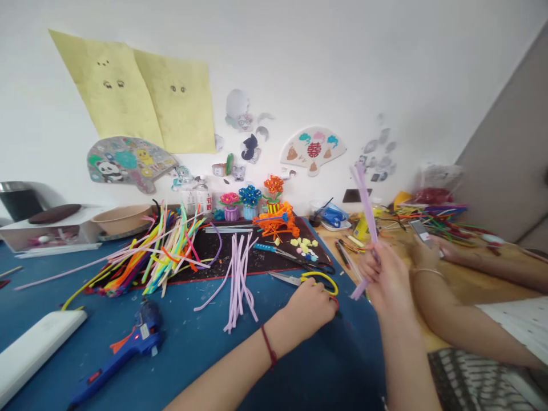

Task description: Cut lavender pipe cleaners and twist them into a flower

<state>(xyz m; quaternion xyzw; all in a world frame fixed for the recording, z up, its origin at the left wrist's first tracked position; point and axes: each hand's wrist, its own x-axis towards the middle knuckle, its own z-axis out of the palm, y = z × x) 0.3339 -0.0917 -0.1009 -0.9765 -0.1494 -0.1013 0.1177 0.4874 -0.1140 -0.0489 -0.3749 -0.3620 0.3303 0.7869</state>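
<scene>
Scissors (319, 279) nr tabletop (192, 348) right edge, L hand (310, 308) fingers curled on handles; R hand (385, 279) fingers grip lilac stems (363, 200).

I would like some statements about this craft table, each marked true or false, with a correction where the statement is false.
1. The right hand holds lilac pipe cleaners up above the table. True.
2. The left hand rests on the blue glue gun. False: it is at the handles of the yellow-handled scissors; the glue gun lies apart, further left.
3. A red cord goes around the left wrist. True.
4. The table cover is green. False: it is blue.
5. Another person's hand holds a phone. True.
</scene>
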